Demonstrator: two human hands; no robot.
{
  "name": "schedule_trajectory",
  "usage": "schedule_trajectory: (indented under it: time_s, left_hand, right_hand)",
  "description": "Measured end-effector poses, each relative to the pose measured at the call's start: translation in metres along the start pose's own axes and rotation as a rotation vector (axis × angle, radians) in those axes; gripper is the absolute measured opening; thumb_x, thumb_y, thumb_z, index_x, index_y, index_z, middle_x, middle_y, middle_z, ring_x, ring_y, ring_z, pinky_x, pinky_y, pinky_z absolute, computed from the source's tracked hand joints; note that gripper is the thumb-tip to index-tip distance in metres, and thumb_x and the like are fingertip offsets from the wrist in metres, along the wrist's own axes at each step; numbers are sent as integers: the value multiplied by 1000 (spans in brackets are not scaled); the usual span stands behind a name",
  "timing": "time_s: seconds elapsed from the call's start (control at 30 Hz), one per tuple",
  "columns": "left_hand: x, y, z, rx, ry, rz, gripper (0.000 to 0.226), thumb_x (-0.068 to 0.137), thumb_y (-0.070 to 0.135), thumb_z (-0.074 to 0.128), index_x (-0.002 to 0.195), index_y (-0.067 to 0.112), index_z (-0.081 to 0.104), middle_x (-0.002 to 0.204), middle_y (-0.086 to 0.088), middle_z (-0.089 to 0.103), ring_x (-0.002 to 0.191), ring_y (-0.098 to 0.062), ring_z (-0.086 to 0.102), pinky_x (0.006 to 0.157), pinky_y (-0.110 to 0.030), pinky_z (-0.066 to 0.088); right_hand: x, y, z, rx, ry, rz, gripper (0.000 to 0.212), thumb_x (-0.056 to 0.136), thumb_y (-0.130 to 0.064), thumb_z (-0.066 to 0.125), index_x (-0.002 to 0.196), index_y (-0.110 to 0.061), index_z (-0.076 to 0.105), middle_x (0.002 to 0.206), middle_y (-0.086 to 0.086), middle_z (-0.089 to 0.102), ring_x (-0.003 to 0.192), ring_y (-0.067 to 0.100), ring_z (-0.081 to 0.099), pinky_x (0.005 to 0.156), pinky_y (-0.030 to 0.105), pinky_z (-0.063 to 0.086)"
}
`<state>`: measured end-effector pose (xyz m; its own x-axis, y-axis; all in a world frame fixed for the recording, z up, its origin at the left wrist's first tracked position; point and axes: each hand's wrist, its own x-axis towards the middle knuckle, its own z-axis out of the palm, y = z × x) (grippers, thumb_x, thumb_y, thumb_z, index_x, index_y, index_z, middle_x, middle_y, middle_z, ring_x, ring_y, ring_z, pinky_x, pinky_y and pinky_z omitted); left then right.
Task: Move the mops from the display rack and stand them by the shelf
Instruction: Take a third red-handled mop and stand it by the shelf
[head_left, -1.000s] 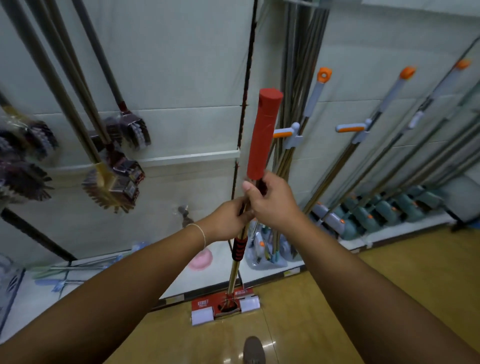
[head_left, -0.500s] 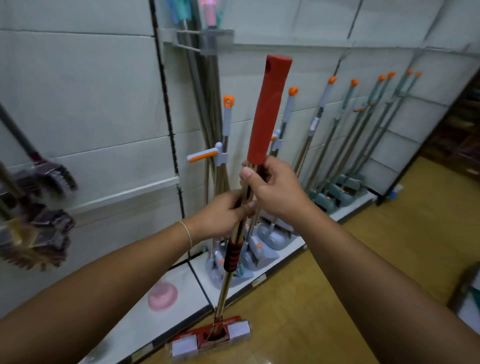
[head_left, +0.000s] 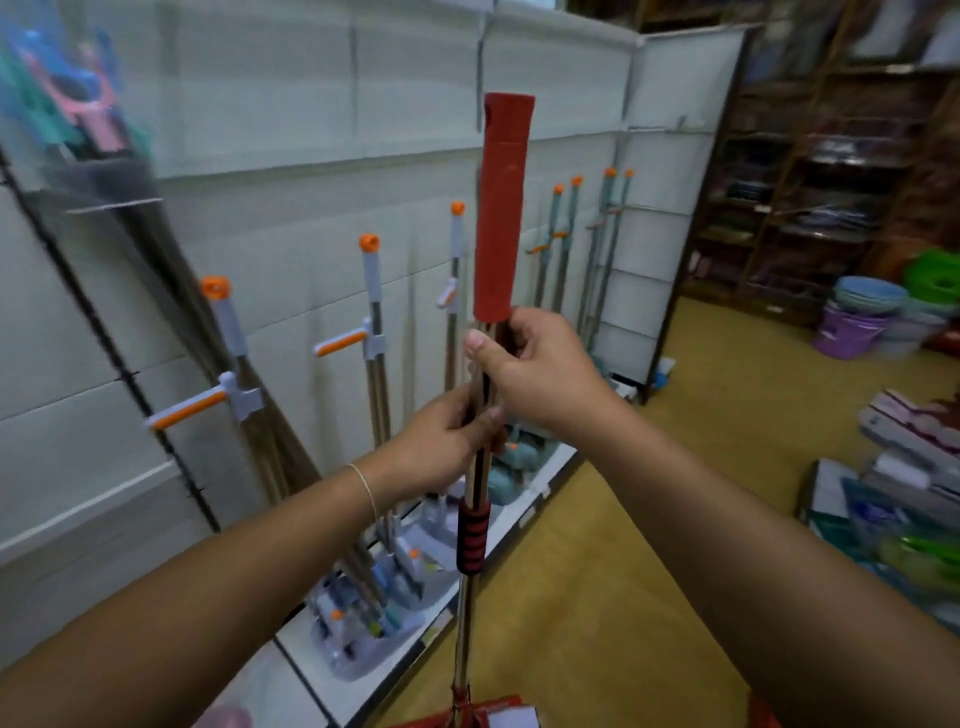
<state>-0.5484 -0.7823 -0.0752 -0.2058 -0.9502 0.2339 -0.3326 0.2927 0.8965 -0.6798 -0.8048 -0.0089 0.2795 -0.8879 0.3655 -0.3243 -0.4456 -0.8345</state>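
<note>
I hold a red-handled mop upright in front of me. Its metal pole runs down past a red and black grip sleeve to a red head at the bottom edge. My right hand grips the pole just under the red handle. My left hand grips the pole right below it. Along the white display rack on the left stand several mops with grey and orange handles, their teal and grey heads resting on the low base shelf.
Brooms hang at the far left of the rack. A dark wooden shelf unit stands at the back right. Stacked plastic basins and buckets sit on the wooden floor, and packaged goods lie at the right.
The view has swung right along the rack, bringing the aisle end and the dark shelves into sight. Both hands keep the same grip on the mop pole.
</note>
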Motion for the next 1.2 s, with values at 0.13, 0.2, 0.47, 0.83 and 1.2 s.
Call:
schedule_trajectory:
  time_s: [0.13,0.2,0.47,0.83,1.2]
  left_hand:
    - [48,14,54,14,-88,43,15,100,24,47,103,12,55,85,-12,63,80,-23,65,75,-36,55]
    - [70,23,83,8,-125,67,14,100,22,47,104,10,54,86,-13,62,81,-25,64,76,-39,55]
    - [154,51,173,47,-266,141,19,99,25,50,106,8,54,88,-14,67,83,-21,68,77,-36,56]
    - [275,58,258,8,-439,175,19,96,29,56,103,11,56,87,-1,70,80,-8,69,80,-34,56]
    - [425,31,278,-49,-609,161,11,93,28,59,99,17,60,87,1,72,83,-8,70,83,-35,54]
  right_hand:
    - [3,32,-64,-39,68,11,20,93,-34,63,86,-15,64,63,6,55,52,14,58,51,39,55]
    - [3,49,-95,-28,95,32,23,93,-35,63,91,-12,65,67,13,58,54,24,62,53,47,58]
    - [5,94,-198,3,256,77,13,92,-31,66,97,-19,68,91,7,73,89,22,70,85,50,57]
    - [41,143,-287,-140,487,178,15,94,-26,64,97,-12,67,94,19,70,90,33,68,83,53,56]
    - [151,203,-329,-273,607,295,16,94,-25,63,96,-10,67,92,19,71,88,33,69,82,53,56]
